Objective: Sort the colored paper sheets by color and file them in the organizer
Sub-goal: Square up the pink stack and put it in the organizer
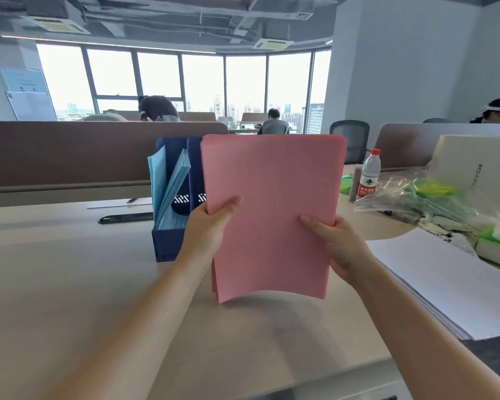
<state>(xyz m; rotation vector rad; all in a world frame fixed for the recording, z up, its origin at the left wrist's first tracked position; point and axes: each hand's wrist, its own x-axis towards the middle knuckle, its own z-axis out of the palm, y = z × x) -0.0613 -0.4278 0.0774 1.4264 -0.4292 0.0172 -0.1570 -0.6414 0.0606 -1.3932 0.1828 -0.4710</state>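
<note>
Pink sheet stack [272,212] held upright above desk [70,284], left hand [211,223] pinching its left edge, right hand [334,241] gripping its right edge, blue organizer [168,243] directly behind, blue sheets [171,186] filed in its left compartment.

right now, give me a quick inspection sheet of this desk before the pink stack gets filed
surface: light wooden desk, a brown partition behind it
job's things: pink sheets held upright above the desk; blue sheets in the left slot of the navy organizer
clutter: water bottle, plastic bag of green items, white paper stack, pen
hands: left hand and right hand each grip a side edge of the pink sheets
cables: nothing seen
surroundings: open office, windows, office chair, people at far desks
</note>
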